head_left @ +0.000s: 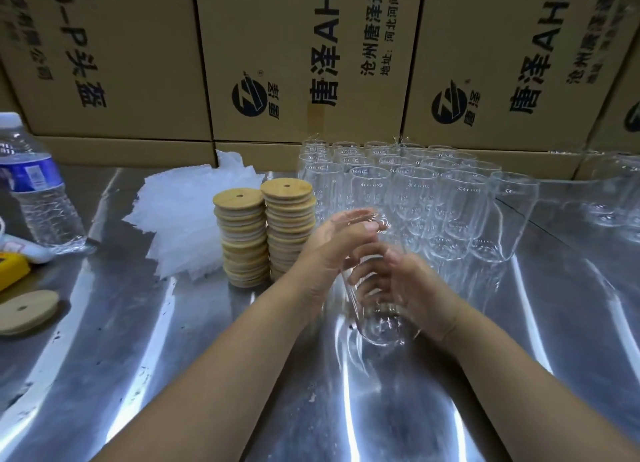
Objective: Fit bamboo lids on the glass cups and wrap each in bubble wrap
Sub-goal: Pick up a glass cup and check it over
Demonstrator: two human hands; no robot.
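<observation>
Bench (pixel 173 357) lies open toward 6 o'clock; spare glass cups (pixel 419 191) crowd 1 o'clock. Left hand (pixel 332 243) and right hand (pixel 419 288) grasp one cup (pixel 381 330) between them.

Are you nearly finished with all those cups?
Barely started. Nothing looks done: no lidded or wrapped cup shows. In hand: the left hand and right hand hold one glass cup, lidless so far. Left to do: the bare cups, two tall lid stacks and the bubble wrap pile all wait.
</observation>
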